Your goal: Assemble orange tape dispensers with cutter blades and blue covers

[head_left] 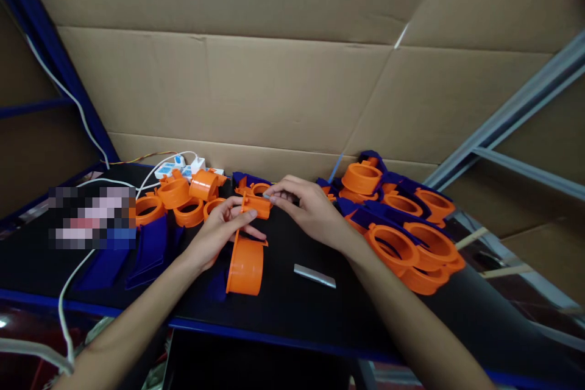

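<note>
Between the thumb and fingers of my left hand [219, 228] is an orange plastic ring part [247, 268]. Its wide collar hangs below the hand, and a narrower section sticks out at the top. My right hand [304, 204] is closed in a pinch at the end of that top section. A small greyish bit shows at the fingertips, too small to name. To the right of the ring part, a flat silver strip [314, 276] lies on the black tabletop [283, 317].
Several orange rings [189, 212] and dark blue curved pieces [148, 250] lie at left. More orange rings [393, 247] with blue parts are piled at right. A white power strip [169, 170] with cables stands behind. Cardboard [274, 91] walls the back.
</note>
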Demonstrator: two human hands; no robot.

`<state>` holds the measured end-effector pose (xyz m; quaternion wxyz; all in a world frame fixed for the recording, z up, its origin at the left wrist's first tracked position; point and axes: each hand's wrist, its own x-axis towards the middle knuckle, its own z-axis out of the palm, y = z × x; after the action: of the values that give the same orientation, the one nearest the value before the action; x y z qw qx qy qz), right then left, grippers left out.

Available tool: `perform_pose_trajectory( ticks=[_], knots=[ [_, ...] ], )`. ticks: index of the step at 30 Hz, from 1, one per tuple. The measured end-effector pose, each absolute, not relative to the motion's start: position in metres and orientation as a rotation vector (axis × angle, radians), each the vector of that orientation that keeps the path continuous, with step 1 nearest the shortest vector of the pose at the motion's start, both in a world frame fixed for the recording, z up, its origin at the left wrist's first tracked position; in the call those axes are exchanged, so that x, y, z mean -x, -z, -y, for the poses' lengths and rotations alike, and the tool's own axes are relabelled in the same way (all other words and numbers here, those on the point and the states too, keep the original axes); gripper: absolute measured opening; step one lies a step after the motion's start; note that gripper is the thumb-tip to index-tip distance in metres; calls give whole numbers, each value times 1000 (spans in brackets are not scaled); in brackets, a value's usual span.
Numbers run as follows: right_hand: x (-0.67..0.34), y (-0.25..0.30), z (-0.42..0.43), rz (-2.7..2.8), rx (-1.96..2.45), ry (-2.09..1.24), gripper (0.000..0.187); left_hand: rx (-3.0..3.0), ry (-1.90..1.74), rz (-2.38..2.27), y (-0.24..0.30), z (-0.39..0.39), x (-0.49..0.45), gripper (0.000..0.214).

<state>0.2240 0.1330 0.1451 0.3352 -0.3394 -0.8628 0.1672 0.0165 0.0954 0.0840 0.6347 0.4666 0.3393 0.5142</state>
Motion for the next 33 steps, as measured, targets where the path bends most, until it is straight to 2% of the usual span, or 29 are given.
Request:
perform_pose_trajectory(
  ticks=[7, 15, 17, 23, 28, 33],
  knots=[
    [-216, -130, -141, 2208, 871, -349, 15, -1107, -1161, -795, -79, -97, -17, 32],
    [-200, -111, -146, 2065, 852, -517, 13, -1027, -1071, -840, -83, -93, -19, 36],
    [-201, -109, -145, 2041, 850, -509, 19, -989, -1081, -831, -85, -92, -19, 33],
    [-222, -102, -148, 2171, 1073, -232, 37, -850, -1247, -843, -88, -94, -13, 30],
    [-234, -78, -155, 2430, 1259, -76, 19, -775, -1334, -849, -87, -101, -7, 29],
    [-239, -59, -167, 2444, 1502, 104, 23, -751, -1337, -847, -87, -102, -6, 31]
  ],
)
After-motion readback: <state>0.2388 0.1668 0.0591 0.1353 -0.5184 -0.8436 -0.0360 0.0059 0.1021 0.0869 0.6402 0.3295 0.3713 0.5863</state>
